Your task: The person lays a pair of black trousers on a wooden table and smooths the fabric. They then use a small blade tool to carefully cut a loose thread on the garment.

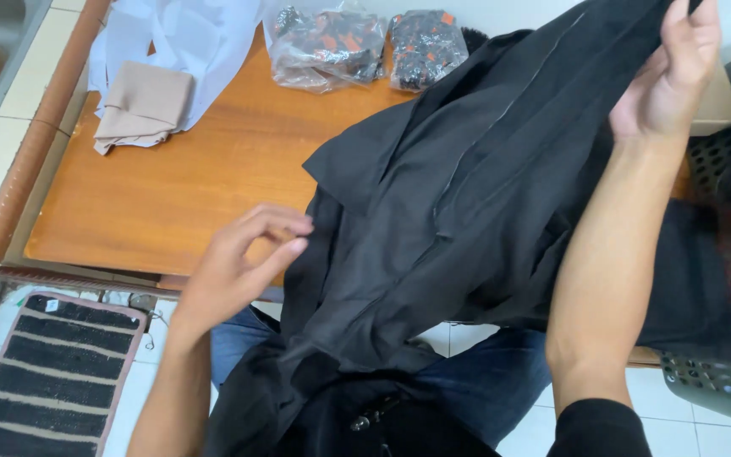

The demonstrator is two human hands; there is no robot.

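1. The right hand (666, 72) grips the upper edge of a black garment (467, 203), raised over the wooden table (171, 186); the cloth drapes down onto the lap.
2. The left hand (239, 267) touches the garment's left edge, fingers loosely curled and pinching nothing.
3. On the table: folded beige cloth (141, 106), white fabric (188, 38), two plastic packets (365, 46).
4. Below: tiled floor, striped mat (48, 372); a perforated grey basket (729, 279) stands right.

Pretty bright, even daylight here, soft with no hard shadows. The black garment (467, 195) soaks up light so its folds mostly go flat, only a few seams catch a sheen. Slight glare on the plastic bags (357, 46) at the table's (171, 186) far edge. My left hand (243, 262) looks a bit motion-blurred.
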